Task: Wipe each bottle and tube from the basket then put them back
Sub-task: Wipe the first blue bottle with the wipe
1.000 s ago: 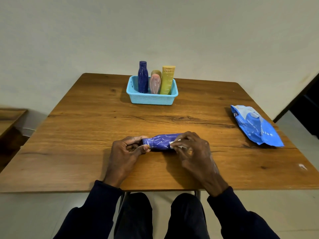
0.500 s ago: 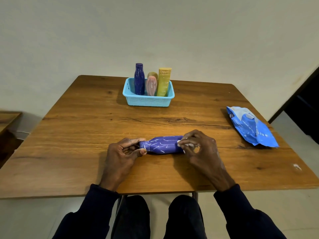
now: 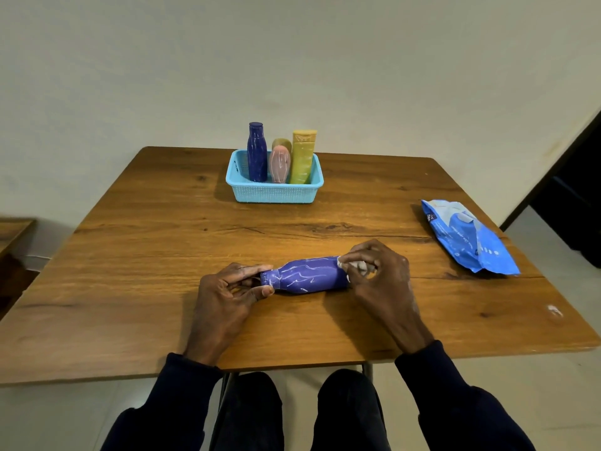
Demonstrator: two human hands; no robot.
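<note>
The purple bottle [image 3: 309,275] lies on its side on the surface [image 3: 162,255], well in front of the basket [image 3: 274,193]. The left hand [image 3: 224,297] pinches its neck. The right hand [image 3: 380,278] keeps its grip curled round a bunched wipe [image 3: 357,265]. The wipe has slid from the bottle's middle to its base end, so this bottle seems nearly wiped. Others wait in the basket.

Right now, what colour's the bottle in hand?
Purple, with whitish streaks along the bottle; clearest in the head view.

Hands [image 3: 227,299] [image 3: 383,278] hold purple bottle [image 3: 305,275], wipe [image 3: 360,267] at base
</note>
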